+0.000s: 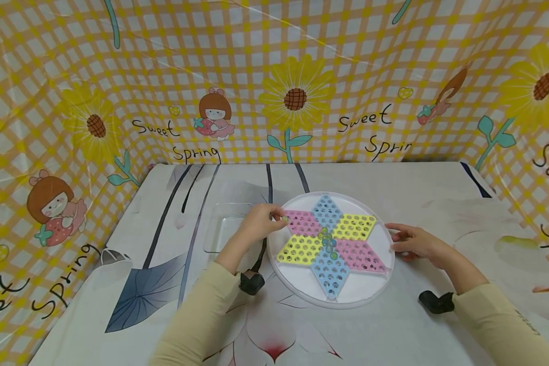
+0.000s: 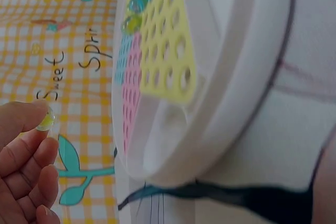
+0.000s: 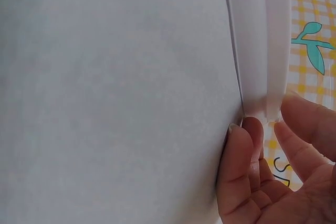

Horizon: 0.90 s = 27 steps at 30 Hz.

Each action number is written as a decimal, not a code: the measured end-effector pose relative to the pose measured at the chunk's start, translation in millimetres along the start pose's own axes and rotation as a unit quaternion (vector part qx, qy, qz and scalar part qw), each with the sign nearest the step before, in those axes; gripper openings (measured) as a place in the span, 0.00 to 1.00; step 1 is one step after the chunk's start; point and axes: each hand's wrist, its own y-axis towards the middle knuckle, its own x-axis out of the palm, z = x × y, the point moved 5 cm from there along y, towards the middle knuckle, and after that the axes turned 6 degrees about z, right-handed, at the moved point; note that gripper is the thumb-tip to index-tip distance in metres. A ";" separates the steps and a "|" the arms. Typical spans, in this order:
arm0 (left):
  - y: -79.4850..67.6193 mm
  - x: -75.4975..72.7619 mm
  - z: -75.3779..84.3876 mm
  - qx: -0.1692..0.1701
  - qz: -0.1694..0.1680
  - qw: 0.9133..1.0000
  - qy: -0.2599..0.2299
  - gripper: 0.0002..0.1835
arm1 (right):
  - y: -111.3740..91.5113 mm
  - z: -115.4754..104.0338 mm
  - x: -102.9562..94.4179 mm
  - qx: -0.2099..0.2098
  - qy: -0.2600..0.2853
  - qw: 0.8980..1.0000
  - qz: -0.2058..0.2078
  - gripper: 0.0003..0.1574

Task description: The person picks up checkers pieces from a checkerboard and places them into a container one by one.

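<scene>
A round white Chinese checkers board (image 1: 297, 292) with a pink, yellow and blue star lies on the table. Over its left edge, my left hand (image 1: 256, 222) pinches a clear yellow-green marble (image 2: 47, 121) between thumb and forefinger, the other fingers loosely bent. Several green and bluish glass marbles (image 1: 328, 236) sit in the holes from the star's centre down into the near blue point. At the right edge, my right hand (image 1: 418, 244) holds the board's rim (image 3: 276, 51), thumb on one side and fingers low against the other.
A clear rectangular plastic box (image 1: 215, 235) stands left of the board, partly behind my left forearm. The table (image 1: 375, 335) has a white cloth with printed lotus shapes. A yellow checked curtain (image 1: 256, 46) encloses the back and sides. Black wrist cameras (image 1: 251, 283) sit at both cuffs.
</scene>
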 end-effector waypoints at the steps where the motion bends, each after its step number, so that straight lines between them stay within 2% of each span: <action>1: -0.6 -2.7 -3.6 -0.003 0.005 1.000 -0.001 0.10 | 0.4 0.5 -0.2 0.000 0.000 1.000 0.000 0.45; 11: -7.3 -31.6 -33.3 -0.036 0.058 0.998 -0.010 0.09 | 0.9 2.3 -1.1 0.006 -0.003 1.000 0.002 0.46; 17: -10.9 -48.2 -43.1 -0.034 0.082 0.996 -0.025 0.11 | -0.8 0.4 -0.4 0.003 -0.004 1.000 0.002 0.45; 22: -16.0 -60.2 -51.8 -0.034 0.093 0.995 -0.030 0.10 | -0.7 -0.3 0.7 0.001 -0.001 1.000 -0.002 0.45; 27: -22.1 -70.7 -63.9 -0.048 0.100 0.993 -0.029 0.11 | 0.1 0.0 0.7 0.002 -0.002 1.000 -0.001 0.45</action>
